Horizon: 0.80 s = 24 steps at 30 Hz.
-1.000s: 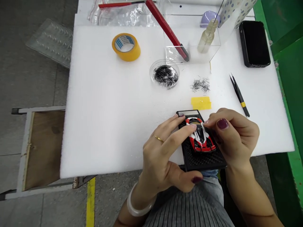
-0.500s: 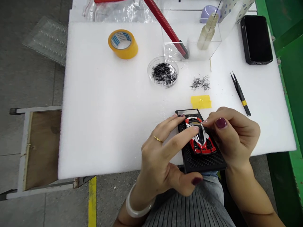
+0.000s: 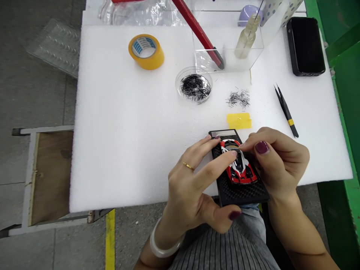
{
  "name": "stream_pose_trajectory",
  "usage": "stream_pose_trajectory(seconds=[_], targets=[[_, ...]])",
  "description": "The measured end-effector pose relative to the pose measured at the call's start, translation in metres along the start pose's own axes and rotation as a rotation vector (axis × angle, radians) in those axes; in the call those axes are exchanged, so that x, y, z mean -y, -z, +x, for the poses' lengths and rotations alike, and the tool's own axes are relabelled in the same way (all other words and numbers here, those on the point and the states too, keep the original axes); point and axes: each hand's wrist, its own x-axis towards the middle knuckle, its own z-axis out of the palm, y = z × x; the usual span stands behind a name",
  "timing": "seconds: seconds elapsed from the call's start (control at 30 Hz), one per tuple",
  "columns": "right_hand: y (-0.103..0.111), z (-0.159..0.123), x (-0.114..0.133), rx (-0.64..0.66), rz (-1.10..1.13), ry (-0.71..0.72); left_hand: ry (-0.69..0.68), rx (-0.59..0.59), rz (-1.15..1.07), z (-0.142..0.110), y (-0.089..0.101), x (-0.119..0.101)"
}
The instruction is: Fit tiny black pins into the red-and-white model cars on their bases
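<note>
A red, white and black model car (image 3: 242,173) sits on a black textured display base (image 3: 239,195) at the near edge of the white foam board. My left hand (image 3: 191,180) steadies the base, two fingertips at its far left side and the thumb by its near edge. Its index fingertip presses on the car's dark top. My right hand (image 3: 281,161) is closed at the car's right side, index fingertip touching the bodywork near the windscreen. Anything pinched in those fingers is too small or hidden to make out.
Beyond the car lie a yellow tape strip (image 3: 239,121), short black wires (image 3: 238,99) and a round dish (image 3: 194,88) of more. Tweezers (image 3: 286,110) and a black device (image 3: 305,47) are at right. Farther back stand a tape roll (image 3: 156,60) and a glass bottle (image 3: 245,41).
Both hands and the car stay almost where they were. My right index fingertip has shifted very slightly against the car's side; the view moved a touch.
</note>
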Motion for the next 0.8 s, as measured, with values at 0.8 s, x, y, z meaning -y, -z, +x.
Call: stream_pose_trajectory(seconds=[0.8], targets=[[0.002,0.000,0.000,0.020,-0.054,-0.013,0.060,0.007,0.022,0.000,0.003,-0.012]])
